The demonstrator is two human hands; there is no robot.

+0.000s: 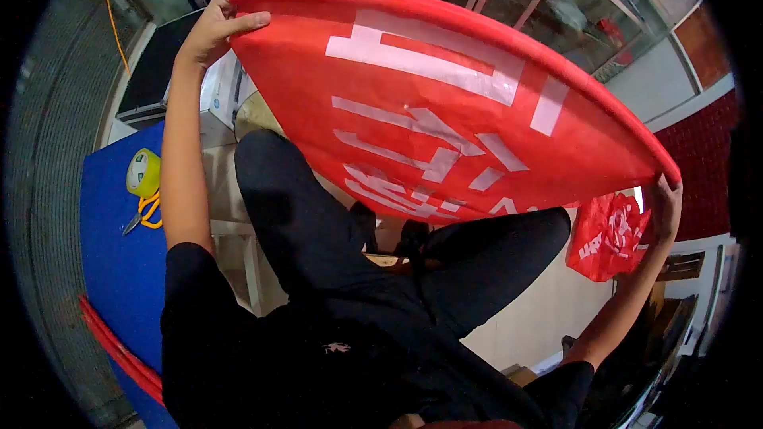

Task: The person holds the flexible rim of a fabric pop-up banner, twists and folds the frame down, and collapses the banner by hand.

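Red sheet (453,109) with white strips (421,69) stretches in front of the person's knees (269,155). Left hand (218,30) pinches one end of its thick upper edge (445,9); right hand (668,200) clasps the other. Yellow-handled scissors (145,213) and a green tape roll (144,174) lie on the blue desk (115,258).

Both arms up and out, hands well apart, left higher in view. Bare left hand (211,33): clamped, thumb straight and laid flat across the near face pointing right, fingers mostly hidden behind. Left wrist cocked inward. Bare left forearm (186,159) runs near vertical in view up from the short black left sleeve (193,294). Bare right hand (669,199): also gripping, fingertips up at the edge, thumb position can't be made out. Bare right forearm (620,314) slants up and outward from the short black right sleeve (566,385). Knees in black trousers (290,214) bent, spread apart.
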